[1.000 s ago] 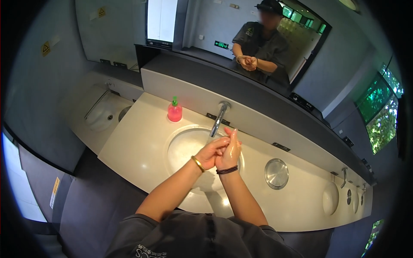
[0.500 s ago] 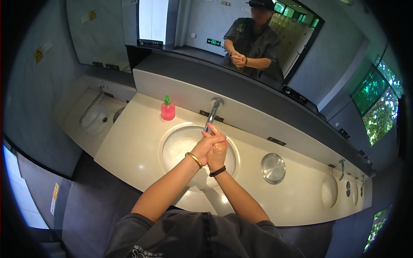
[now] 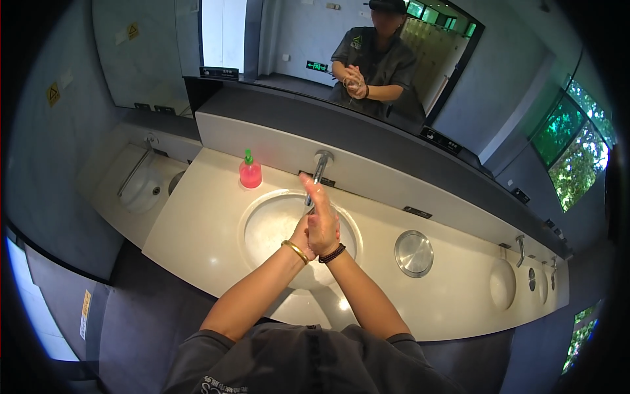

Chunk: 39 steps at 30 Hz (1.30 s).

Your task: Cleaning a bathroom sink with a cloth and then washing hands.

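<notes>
My two hands are pressed together over the round sunken basin, just in front of the chrome faucet. My right hand, a dark beaded bracelet at its wrist, is on top with its fingers stretched toward the spout. It looks wet. Under and beside it lies my left hand, which has a gold bangle at the wrist. Most of the left fingers are hidden behind the right hand. Whether water runs from the spout, I cannot tell. A pump bottle of pink liquid, green on top, stands behind the basin's left side.
A round metal lid is set in the pale counter right of the basin. Farther right is another basin with its faucet. A lower sink stands at the left. Above the ledge, a mirror reflects me and my joined hands.
My hands have gone from clasped with fingers interlaced to palm against hand, the right fingers now straightened and on top. The whole view has shifted slightly.
</notes>
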Each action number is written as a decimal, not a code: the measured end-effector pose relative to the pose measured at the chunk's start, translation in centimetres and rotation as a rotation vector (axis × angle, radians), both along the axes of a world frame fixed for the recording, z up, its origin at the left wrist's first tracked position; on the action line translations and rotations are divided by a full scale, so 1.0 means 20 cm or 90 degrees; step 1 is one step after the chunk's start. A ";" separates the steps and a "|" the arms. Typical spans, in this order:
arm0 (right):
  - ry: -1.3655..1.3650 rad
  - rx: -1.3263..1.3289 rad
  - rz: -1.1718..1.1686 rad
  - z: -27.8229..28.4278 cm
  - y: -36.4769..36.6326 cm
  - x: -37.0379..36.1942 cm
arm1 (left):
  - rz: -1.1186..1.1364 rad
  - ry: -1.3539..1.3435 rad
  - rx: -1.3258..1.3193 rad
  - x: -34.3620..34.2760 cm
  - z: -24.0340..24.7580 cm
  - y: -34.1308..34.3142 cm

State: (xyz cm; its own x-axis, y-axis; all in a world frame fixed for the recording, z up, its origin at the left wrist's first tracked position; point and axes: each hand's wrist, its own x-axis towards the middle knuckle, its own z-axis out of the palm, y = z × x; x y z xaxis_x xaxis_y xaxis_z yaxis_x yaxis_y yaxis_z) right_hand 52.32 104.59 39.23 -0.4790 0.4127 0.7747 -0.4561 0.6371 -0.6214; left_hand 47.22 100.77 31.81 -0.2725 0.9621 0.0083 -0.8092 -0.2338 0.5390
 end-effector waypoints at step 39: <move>-0.532 -0.347 -0.046 -0.63 0.19 0.08 | 0.088 -0.194 -0.287 0.16 -0.10 0.04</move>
State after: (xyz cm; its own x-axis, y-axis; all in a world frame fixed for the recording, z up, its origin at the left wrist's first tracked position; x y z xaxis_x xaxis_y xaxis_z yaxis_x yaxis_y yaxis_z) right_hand 53.97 108.45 26.69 -0.7435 0.6606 -0.1037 0.2895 0.1781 -0.9405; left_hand 50.39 101.48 29.87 -0.3225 0.8074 -0.4941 -0.9219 -0.1496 0.3574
